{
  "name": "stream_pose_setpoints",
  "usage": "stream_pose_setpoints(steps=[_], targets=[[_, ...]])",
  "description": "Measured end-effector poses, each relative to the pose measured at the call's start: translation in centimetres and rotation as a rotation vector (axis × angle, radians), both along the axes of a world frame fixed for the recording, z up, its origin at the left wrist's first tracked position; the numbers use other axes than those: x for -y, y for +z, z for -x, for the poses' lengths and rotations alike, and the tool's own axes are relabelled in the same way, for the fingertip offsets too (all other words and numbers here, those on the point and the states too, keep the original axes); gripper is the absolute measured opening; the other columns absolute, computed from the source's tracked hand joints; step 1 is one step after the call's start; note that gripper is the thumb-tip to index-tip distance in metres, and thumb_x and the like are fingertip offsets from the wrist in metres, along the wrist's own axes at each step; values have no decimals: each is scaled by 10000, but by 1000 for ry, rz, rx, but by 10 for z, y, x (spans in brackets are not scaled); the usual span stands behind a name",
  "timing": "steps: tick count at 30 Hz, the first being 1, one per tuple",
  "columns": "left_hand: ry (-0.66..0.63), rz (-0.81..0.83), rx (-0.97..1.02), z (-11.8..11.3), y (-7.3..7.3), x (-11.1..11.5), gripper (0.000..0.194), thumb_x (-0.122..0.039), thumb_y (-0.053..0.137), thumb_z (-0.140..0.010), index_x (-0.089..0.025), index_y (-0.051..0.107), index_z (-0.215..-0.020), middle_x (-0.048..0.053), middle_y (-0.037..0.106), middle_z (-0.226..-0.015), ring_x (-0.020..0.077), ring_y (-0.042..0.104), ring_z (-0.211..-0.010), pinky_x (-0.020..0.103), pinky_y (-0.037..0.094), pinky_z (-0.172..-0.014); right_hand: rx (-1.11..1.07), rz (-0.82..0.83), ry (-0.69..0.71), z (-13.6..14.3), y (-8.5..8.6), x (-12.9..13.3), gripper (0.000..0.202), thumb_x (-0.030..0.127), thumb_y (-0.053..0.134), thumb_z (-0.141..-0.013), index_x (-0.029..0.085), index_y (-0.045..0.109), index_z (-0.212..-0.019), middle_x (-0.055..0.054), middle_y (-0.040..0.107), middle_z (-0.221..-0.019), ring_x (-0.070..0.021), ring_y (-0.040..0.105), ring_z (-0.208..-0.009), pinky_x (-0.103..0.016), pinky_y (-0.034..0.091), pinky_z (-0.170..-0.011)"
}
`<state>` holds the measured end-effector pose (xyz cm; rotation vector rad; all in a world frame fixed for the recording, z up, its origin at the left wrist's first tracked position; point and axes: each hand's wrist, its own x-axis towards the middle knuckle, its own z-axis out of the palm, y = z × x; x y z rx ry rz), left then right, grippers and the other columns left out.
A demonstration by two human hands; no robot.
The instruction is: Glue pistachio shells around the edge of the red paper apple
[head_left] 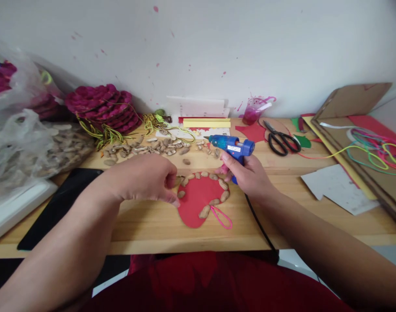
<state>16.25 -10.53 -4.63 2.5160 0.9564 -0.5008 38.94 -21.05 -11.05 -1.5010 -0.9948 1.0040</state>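
A red heart-shaped paper cutout point(198, 201) lies on the wooden table, with peanut shells point(223, 184) along its top and right edges. A pink cord loop point(224, 219) sticks out from its right side. My left hand point(152, 177) is over the heart's left edge, its thumb apart from the bent fingers, close to a peanut shell point(181, 194). Nothing shows in its grasp, though some fingertips are hidden. With my right hand point(246, 173) I grip a blue hot glue gun point(232, 146) by its handle above the heart's upper right, nozzle pointing left.
Loose peanut shells point(145, 149) lie behind the heart. Black-handled scissors point(280, 141) and a plastic cup point(252, 112) stand at the back right. Cardboard and coloured cords point(376, 149) are at far right. A bag of shells point(66, 149) and a black flat object point(59, 203) occupy the left.
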Motion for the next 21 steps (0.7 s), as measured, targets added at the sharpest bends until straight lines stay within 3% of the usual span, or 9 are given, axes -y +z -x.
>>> stream_pose_setpoints(steps=[6, 10, 14, 17, 21], targets=[[-53, -3, -64, -8, -10, 5, 135, -382, 738, -708, -251, 713, -694, 7, 656, -634, 171, 524, -566, 302, 282, -556, 93, 15, 9, -4, 0, 1, 396, 581, 698, -866, 196, 606, -850, 18, 618, -656, -160, 713, -612, -192, 465, -414], [-31, -139, 63, -12, -19, -1, 131, -324, 649, -822, -248, 753, -848, 38, 742, -807, 211, 627, -715, 305, 351, -609, 138, -11, -48, -9, 1, -1, 390, 567, 678, -888, 193, 591, -816, 40, 608, -611, -112, 639, -492, -212, 472, -462], [20, -284, 256, -15, -22, -5, 237, -291, 546, -912, -221, 767, -960, 60, 778, -966, 227, 675, -859, 317, 426, -733, 132, -55, -78, -11, 0, -2, 375, 545, 689, -886, 187, 607, -805, 33, 611, -610, -116, 626, -537, -235, 509, -549], [58, -288, 370, -15, -21, -5, 231, -297, 553, -916, -220, 769, -889, 40, 777, -919, 198, 666, -818, 299, 427, -738, 143, -67, -59, -11, -1, -2, 376, 550, 682, -891, 192, 613, -800, 26, 614, -618, -132, 641, -585, -242, 496, -556], [80, -233, 339, -14, -20, -4, 210, -371, 630, -883, -213, 753, -823, 24, 746, -777, 166, 602, -657, 287, 382, -648, 152, -78, -51, -9, -1, -1, 363, 556, 689, -882, 196, 642, -860, 15, 648, -675, -124, 615, -566, -241, 462, -515]])
